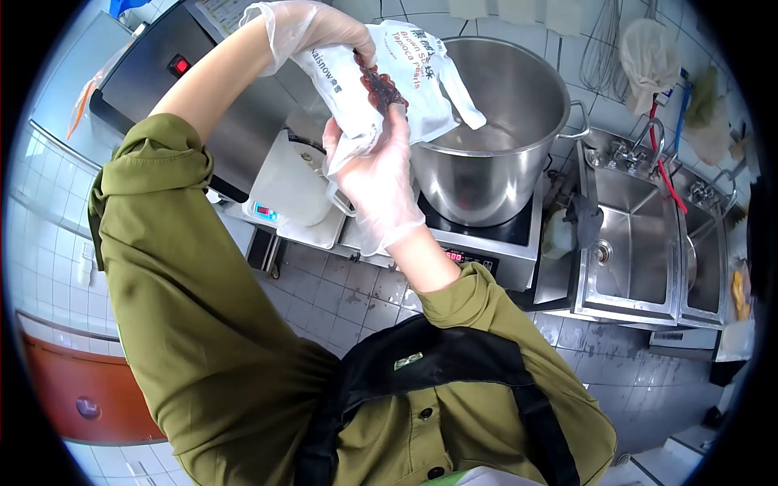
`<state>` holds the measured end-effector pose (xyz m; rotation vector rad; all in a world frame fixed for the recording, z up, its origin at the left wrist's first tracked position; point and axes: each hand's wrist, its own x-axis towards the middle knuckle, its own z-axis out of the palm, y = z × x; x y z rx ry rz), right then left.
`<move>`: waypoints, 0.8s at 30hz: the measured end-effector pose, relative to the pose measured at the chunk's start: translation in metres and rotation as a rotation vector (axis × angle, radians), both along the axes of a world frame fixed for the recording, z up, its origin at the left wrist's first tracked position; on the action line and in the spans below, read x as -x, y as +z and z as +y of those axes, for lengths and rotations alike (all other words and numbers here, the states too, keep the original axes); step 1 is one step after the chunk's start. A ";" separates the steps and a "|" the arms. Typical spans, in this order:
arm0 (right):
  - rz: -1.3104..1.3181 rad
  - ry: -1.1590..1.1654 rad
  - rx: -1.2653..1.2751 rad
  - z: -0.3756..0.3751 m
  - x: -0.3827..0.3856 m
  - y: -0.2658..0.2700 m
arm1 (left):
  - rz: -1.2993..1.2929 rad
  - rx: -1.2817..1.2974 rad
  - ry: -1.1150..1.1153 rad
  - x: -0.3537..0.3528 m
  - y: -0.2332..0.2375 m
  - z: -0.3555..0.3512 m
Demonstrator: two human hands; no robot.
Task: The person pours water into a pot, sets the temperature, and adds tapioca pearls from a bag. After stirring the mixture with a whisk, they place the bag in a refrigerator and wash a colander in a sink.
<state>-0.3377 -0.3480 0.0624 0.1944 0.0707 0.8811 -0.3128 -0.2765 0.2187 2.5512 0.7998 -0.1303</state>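
Note:
A white printed bag of brown sugar tapioca pearls (pixel 417 77) is held up in front of me, tilted, beside the large steel pot (pixel 486 182). One end of the bag, with a loose flap, reaches over the pot's rim. My left hand (pixel 328 31), in a clear plastic glove, grips the bag from above, fingers bent over its upper edge. From below, my right hand (pixel 374 182), gloved the same way, is closed round the lower end, thumb on the front. The pot's visible inside is bare steel wall; part of it is hidden by the bag.
The pot stands on an induction cooker (pixel 523 243) with a red display. Left of it, a white plastic jug (pixel 292 182) stands on a digital scale (pixel 266 212). Steel sinks (pixel 632 243) with taps are on the right. A whisk (pixel 601 49) hangs on the tiled wall.

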 end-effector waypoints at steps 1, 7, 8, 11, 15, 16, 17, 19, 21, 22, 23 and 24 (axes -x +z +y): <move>-0.002 -0.008 0.005 -0.001 0.001 0.002 | 0.000 -0.007 -0.003 0.000 0.001 0.000; -0.002 0.003 -0.016 -0.001 0.000 0.005 | -0.040 -0.059 -0.051 0.003 0.003 -0.002; 0.004 0.003 -0.015 0.000 0.000 0.006 | 0.047 0.119 0.050 0.001 0.009 -0.001; -0.017 -0.006 -0.020 0.003 -0.003 0.007 | 0.121 0.592 0.380 -0.012 0.024 0.005; 0.003 0.021 -0.014 0.003 -0.005 0.006 | -0.059 0.223 0.154 -0.004 0.008 0.002; -0.011 0.012 -0.005 0.004 -0.006 0.005 | -0.046 -0.078 -0.087 0.001 0.004 0.001; -0.024 0.002 0.004 0.004 -0.005 0.002 | -0.042 -0.050 -0.092 0.001 0.002 0.007; -0.048 -0.003 0.054 0.002 -0.004 0.000 | -0.033 0.008 -0.101 0.002 -0.003 0.019; -0.072 0.008 0.134 -0.002 -0.001 0.000 | -0.054 0.205 -0.085 0.011 -0.011 0.025; -0.124 0.009 0.137 0.000 -0.002 -0.008 | -0.056 0.190 -0.087 0.014 -0.016 0.029; -0.125 0.006 0.172 -0.001 -0.002 -0.010 | -0.059 0.177 -0.090 0.017 -0.022 0.035; -0.127 0.002 0.207 -0.002 0.000 -0.011 | -0.051 0.223 -0.120 0.019 -0.027 0.038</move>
